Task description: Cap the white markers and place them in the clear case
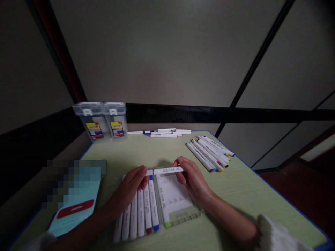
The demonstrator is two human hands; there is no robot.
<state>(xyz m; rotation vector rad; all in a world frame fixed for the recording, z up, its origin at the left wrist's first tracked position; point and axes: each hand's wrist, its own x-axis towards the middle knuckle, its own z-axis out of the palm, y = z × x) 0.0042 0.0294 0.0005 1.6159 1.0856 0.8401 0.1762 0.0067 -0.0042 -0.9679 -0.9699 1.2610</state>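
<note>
A white marker (167, 170) is held level between my two hands, above a clear plastic tray (183, 220). My left hand (134, 183) pinches its left end, and my right hand (190, 177) grips the right end; both end tips are hidden by fingers. Below, several white markers (141, 212) lie side by side in the left half of the tray, with red and blue ends among them. A green-ended marker (163, 200) lies at the left of the right half, beside a white paper insert (175, 191).
Two clear lidded boxes (95, 122) with yellow labels stand at the back left. Loose markers (164, 132) lie along the back edge, and a pile of markers (209, 153) sits at the right. A phone or tablet (75, 209) with a lit screen lies at the left.
</note>
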